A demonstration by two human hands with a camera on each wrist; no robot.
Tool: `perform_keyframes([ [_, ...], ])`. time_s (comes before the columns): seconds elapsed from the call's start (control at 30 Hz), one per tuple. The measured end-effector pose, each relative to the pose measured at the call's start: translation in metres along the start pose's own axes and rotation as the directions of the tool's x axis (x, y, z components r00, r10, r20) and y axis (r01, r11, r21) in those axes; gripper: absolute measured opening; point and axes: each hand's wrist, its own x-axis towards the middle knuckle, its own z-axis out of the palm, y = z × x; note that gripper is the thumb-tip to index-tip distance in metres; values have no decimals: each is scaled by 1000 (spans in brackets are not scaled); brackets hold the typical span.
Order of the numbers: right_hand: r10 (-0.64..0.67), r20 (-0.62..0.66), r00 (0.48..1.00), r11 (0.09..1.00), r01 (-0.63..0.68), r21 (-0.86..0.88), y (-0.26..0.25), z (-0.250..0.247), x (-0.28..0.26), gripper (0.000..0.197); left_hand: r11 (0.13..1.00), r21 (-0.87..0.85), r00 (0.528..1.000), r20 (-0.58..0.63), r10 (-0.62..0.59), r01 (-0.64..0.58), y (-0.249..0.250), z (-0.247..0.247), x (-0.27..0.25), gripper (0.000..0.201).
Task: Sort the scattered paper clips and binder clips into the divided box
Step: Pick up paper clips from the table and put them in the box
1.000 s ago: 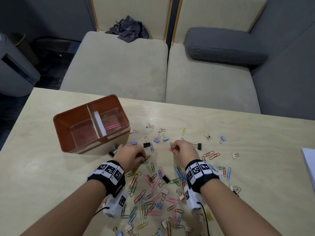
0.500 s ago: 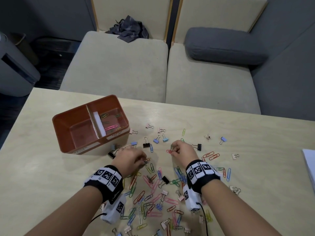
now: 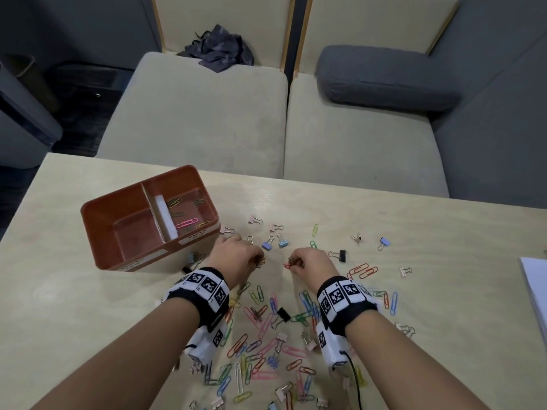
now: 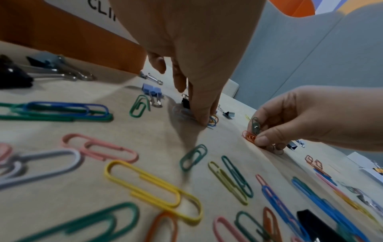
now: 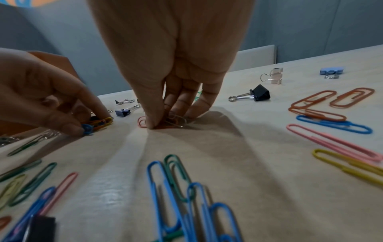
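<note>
Both hands pinch paper clips on the table (image 3: 74, 291): left hand (image 3: 236, 257) a blue-and-yellow bunch (image 5: 97, 124), right hand (image 3: 310, 263) red ones (image 3: 287, 265).

orange-brown divided box (image 3: 124, 232), multicoloured paper clips (image 3: 266, 321), checkered black-white wristbands (image 3: 204, 287)

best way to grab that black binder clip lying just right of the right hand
Pinch the black binder clip across the two sloped faces of its black body, coming from above. In the right wrist view it lies on the table with its silver wire handles pointing left, toward the right hand; they look thin and springy, so the wedge body probably gives steadier purchase.
</note>
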Motion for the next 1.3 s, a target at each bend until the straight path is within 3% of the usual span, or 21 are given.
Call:
perform_keyframes([
  [0.27,2,85,996,998,4,-67,-6,-5,6,23,998,24,996,61,-60,59,3,-9,11,14],
  [0.4,45,192,980,994,-24,-109,-10,-10,7,30,992,-24,987,99,-124,127,4,-9,12,14],
  [0.53,-28,15,1000,998,29,-59,-4,0,-3,20,986,-82,988,68,-137,142,3,-3,7,15],
  [0.67,-48,14,999,999,47,18,1,-2,-8,17,983,-114,989,21,-145,146,0,1,1,11],
  [0.8,61,-180,982,977,-21,214,15,-15,-11,8,983,-116,989,-17,-145,142,0,0,-1,7],
  [0.87,145,-230,962,957,-78,280,21,-20,-8,14,983,-119,990,-13,-141,139,0,-1,-1,9],
  [1.0,233,-188,954,953,-186,241,28,-21,-1,35,989,-89,993,3,-122,122,-2,-2,-1,12],
  [1.2,305,-94,948,943,-286,170,20,-21,12,16,998,1,998,33,-62,62,-1,-1,-4,16],
  [1.3,282,-19,959,957,-280,80,8,-24,15,20,998,16,997,51,-55,54,-1,-2,-6,19],
])
